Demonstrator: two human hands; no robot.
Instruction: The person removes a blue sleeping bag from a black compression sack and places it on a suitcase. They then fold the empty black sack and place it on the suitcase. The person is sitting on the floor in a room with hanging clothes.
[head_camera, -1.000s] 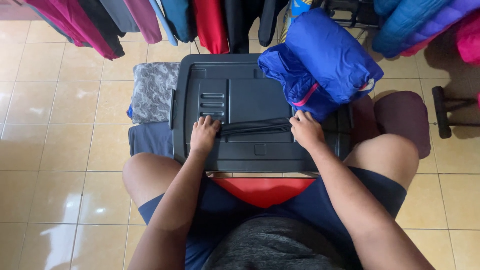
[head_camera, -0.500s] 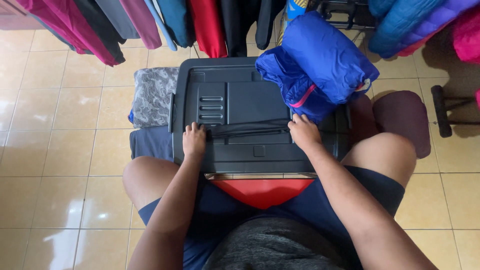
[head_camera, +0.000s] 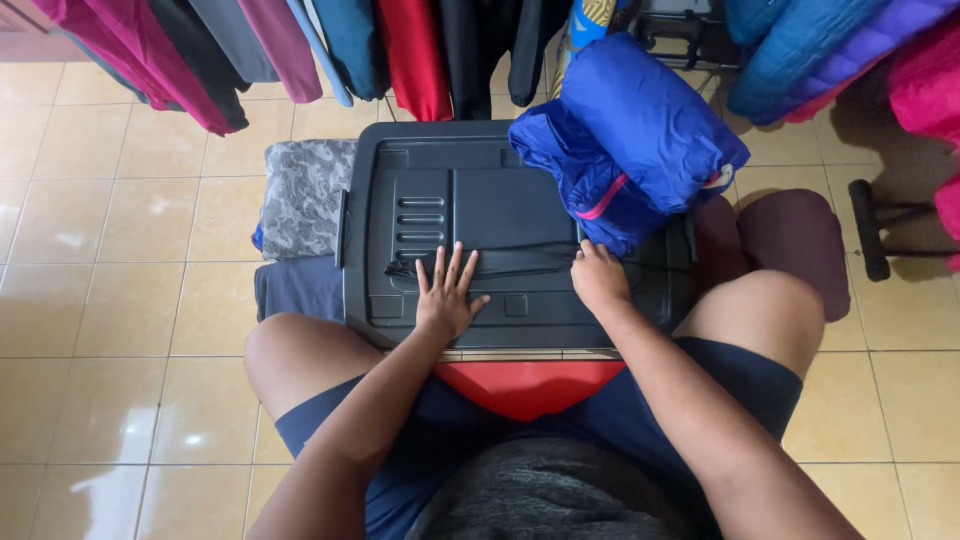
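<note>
1. Beige glazed floor tiles (head_camera: 130, 230) spread under everything; hung jackets (head_camera: 300, 45) in red, maroon and teal cross the top edge.
2. Across the seated person's knees lies a dark grey moulded plastic lid (head_camera: 480, 200), serving as a work surface. Whether a bin sits under it, and what it would hold, is hidden.
3. On the lid's far right corner rests a royal-blue padded jacket (head_camera: 640, 140), bunched and partly rolled, pink trim showing.
4. Beside the lid's left edge, a grey patterned folded cloth (head_camera: 300, 195) lies over a navy one (head_camera: 295, 290).
5. A thin black flat strip of fabric (head_camera: 520, 262) stretches across the lid's middle, between the hands.
6. The left hand (head_camera: 447, 295) presses flat on the strip's left end, fingers spread apart.
7. The right hand (head_camera: 598, 280) rests on the right end, fingers curled together, seemingly pinning it.
8. Judged from this, smoothing the strip is in hand; any fold calls for both ends kept flat.
</note>
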